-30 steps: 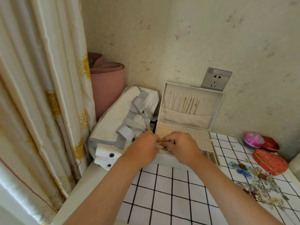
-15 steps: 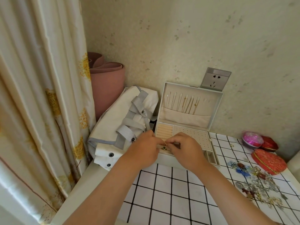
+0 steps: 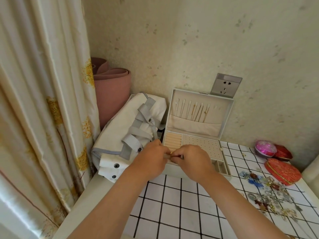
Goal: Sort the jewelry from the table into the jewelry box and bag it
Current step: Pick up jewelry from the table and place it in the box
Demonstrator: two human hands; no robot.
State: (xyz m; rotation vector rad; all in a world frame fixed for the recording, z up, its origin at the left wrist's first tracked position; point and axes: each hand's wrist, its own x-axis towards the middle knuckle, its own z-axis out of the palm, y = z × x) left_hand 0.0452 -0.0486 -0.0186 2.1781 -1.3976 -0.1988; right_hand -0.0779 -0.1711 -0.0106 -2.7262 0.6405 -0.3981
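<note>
- Right, the biggest thing on our left is the cream curtain point(image 3: 43, 100) with its yellow flower prints, hanging down past the table edge.
- Next we have the table point(image 3: 172, 204), spread with a white cloth gridded in black lines and running under both forearms.
- Back in the corner we spot a rolled pink mat point(image 3: 112, 90), standing upright between the curtain and the wall.
- In front of it lies the white bag point(image 3: 124, 135) with grey straps and dark snaps, just beside the left wall of the jewelry box.
- And there's the jewelry box point(image 3: 195, 125), open at the back of the table, its lid upright below a grey socket point(image 3: 225, 85).
- Thin gold chains point(image 3: 195, 111) hang in the lid above a pocket; the tray shows ring rolls at left and a dotted panel beside them.
- Now the hands: our left hand point(image 3: 150, 159) and right hand point(image 3: 193, 161) meet over the front left of the tray, fingers curled in.
- Over on the right we see the loose jewelry point(image 3: 271, 195), scattered in a heap on the cloth, well apart from the hands.
- Just behind that heap sits a red heart-shaped box point(image 3: 283, 171), with a smaller red box point(image 3: 283, 153) and a pink round case point(image 3: 265, 148) further back.
- Smallest of all is the gold piece point(image 3: 171, 153), pinched between the thumb and fingertips of both hands, just above the near end of the ring rolls.
</note>
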